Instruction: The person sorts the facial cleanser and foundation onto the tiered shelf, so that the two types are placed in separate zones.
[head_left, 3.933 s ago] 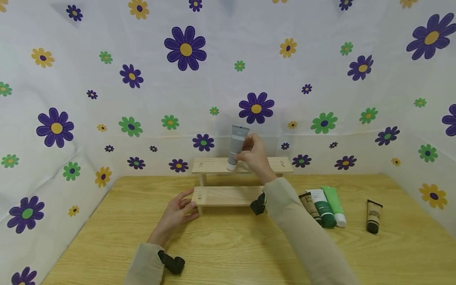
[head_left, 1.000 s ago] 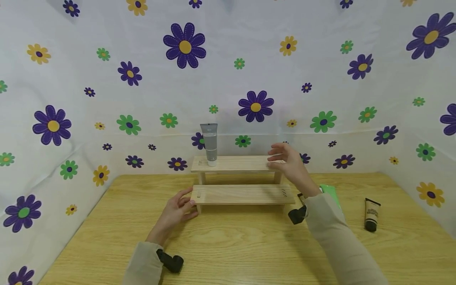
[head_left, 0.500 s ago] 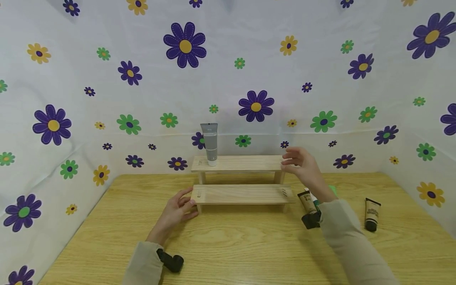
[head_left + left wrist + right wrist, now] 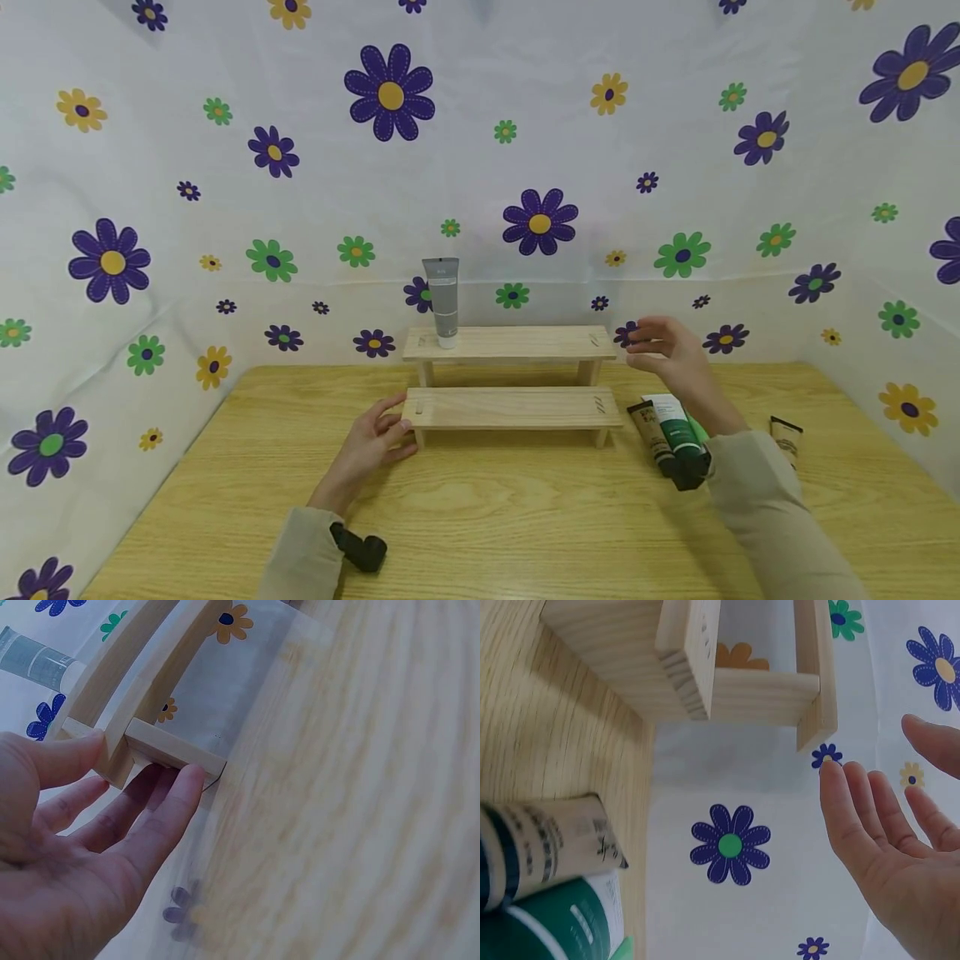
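A two-tier wooden stand stands against the back cloth. My left hand grips the left end of its lower step; in the left wrist view the thumb lies on the board and the fingertips touch the leg. Upright on the left part of the upper step is a grey squeeze tube, cap down. My right hand hovers right of the upper step with fingers loosely bent and nothing in them. Beneath that forearm lie a tan tube, a white-and-green tube and a bright green tube, mostly hidden.
Another tan tube lies farther right on the wooden table, partly covered by the right sleeve. White flower-print cloth encloses the back and sides. Each wrist carries a small black camera.
The grey tube, earlier held by my right hand over the upper step's middle, now stands released at its left. The right hand has since moved right, past the stand. My left hand keeps its place.
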Demonstrator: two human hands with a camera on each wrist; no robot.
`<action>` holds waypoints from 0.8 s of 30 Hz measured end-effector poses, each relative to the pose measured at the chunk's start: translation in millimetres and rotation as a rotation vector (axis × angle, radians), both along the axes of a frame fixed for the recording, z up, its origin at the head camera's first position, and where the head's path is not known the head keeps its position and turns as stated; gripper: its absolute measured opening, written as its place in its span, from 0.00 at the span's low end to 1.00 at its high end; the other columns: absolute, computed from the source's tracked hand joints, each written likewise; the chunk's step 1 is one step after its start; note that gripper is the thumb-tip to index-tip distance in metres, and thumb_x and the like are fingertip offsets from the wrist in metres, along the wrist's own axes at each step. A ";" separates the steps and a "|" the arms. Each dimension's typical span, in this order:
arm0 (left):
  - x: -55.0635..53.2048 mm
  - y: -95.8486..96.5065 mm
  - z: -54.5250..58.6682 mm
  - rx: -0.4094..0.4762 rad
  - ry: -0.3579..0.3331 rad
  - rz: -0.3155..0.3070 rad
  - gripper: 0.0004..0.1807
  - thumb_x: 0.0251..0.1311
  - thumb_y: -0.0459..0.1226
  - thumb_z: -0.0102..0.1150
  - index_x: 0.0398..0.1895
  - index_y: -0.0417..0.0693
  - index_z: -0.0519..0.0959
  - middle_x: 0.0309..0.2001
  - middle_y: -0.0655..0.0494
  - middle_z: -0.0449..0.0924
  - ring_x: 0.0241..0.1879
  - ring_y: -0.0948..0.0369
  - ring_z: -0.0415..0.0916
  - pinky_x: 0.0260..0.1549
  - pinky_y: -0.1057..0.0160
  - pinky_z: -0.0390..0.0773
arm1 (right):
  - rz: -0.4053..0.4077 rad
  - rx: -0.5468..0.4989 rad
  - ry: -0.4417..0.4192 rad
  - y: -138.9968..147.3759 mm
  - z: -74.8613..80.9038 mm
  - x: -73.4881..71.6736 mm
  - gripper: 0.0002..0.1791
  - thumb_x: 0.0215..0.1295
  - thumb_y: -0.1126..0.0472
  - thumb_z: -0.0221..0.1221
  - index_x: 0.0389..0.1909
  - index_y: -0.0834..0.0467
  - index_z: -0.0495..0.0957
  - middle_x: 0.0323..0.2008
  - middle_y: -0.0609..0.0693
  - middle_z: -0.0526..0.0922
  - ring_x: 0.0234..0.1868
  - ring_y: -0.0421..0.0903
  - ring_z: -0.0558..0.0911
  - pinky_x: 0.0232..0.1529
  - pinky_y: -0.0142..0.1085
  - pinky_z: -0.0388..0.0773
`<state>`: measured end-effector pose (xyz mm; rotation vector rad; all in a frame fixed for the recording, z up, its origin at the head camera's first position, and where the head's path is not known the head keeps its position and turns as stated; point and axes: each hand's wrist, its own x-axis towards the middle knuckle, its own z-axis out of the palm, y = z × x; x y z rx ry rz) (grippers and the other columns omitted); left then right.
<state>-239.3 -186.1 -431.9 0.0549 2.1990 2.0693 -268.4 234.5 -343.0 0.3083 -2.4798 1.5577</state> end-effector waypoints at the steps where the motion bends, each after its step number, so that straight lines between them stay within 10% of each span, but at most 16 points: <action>1: -0.3 0.3 0.2 0.000 -0.002 0.003 0.29 0.76 0.24 0.44 0.78 0.38 0.57 0.63 0.28 0.70 0.60 0.40 0.74 0.51 0.51 0.83 | -0.002 0.010 -0.001 2.5 -0.5 0.6 0.31 0.70 0.71 0.61 0.69 0.72 0.60 0.60 0.70 0.73 0.50 0.43 0.80 0.47 0.21 0.77; 12: -0.5 0.4 -0.1 0.003 -0.002 0.002 0.29 0.76 0.24 0.45 0.78 0.39 0.58 0.62 0.29 0.71 0.59 0.41 0.74 0.51 0.51 0.84 | -0.012 0.062 -0.039 27.1 -6.8 10.7 0.31 0.73 0.68 0.59 0.70 0.71 0.59 0.60 0.70 0.72 0.45 0.29 0.77 0.46 0.20 0.76; 24: -0.1 0.2 0.3 0.017 -0.008 0.000 0.29 0.76 0.24 0.44 0.78 0.39 0.57 0.63 0.29 0.70 0.61 0.40 0.72 0.52 0.51 0.83 | -0.037 0.125 -0.121 53.8 -18.4 17.9 0.32 0.74 0.66 0.59 0.70 0.73 0.57 0.61 0.73 0.70 0.52 0.47 0.79 0.43 0.21 0.77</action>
